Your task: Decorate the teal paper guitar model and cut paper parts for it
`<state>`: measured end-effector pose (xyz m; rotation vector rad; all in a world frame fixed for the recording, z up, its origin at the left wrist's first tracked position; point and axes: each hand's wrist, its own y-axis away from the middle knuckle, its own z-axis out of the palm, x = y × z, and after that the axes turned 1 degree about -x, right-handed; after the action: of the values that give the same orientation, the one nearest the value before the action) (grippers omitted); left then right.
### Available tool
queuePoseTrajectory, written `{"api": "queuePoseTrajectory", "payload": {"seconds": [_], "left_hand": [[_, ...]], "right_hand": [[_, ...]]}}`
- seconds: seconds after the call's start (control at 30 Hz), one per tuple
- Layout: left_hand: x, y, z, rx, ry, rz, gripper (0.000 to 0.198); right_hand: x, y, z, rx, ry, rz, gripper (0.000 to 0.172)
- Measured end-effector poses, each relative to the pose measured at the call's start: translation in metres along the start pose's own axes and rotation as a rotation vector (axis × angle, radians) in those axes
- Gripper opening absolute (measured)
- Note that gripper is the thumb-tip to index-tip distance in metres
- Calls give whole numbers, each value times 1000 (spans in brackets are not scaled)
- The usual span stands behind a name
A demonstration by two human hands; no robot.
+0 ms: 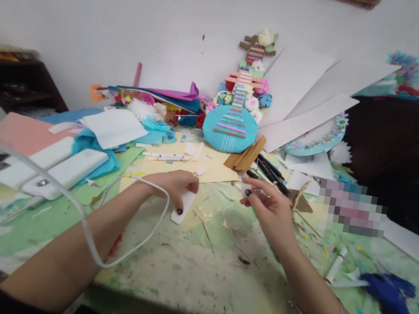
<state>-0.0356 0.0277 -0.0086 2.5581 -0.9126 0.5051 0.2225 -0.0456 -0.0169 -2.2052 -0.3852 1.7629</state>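
Observation:
My left hand [179,189] is closed on a small white paper strip [183,209], its thumb pressed on the near face. To the right, my right hand [263,206] pinches a white scrap of paper [244,190] between thumb and fingers. Between the hands, small paper offcuts [206,213] lie on the paint-stained table [183,265]. Just beyond my right hand stands a folded brown paper piece [245,155]. Behind it a blue paper lute [230,128] with string lines and paper flowers leans against the wall.
A white cable [82,211] loops across my left forearm. White power banks or boxes [66,173] and paper sheets [113,127] lie at left. Black pens [271,172] lie beyond my right hand. A blue glue gun [390,300] and a marker [336,266] are at right.

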Motion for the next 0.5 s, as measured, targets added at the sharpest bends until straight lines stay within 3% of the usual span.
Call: {"api": "queuePoseTrajectory", "payload": {"seconds": [0.13, 0.23, 0.3, 0.37, 0.47, 0.5], "left_hand": [[4, 1, -4, -28, 29, -25, 40], [7, 8, -13, 33, 208, 34, 22], [13, 10, -17, 156, 375, 80, 18], [23, 8, -14, 350, 576, 88, 21], [44, -2, 5, 643, 891, 53, 28], [51, -6, 13, 672, 965, 66, 29]], "right_hand": [[-1, 0, 1, -30, -70, 28, 34], [-5, 1, 1, -24, -160, 46, 25], [-10, 3, 1, -11, -184, 34, 17], [-15, 5, 1, 12, -172, -2, 15], [-19, 9, 2, 49, -104, -76, 13], [-18, 10, 2, 56, -64, -98, 13]]}}
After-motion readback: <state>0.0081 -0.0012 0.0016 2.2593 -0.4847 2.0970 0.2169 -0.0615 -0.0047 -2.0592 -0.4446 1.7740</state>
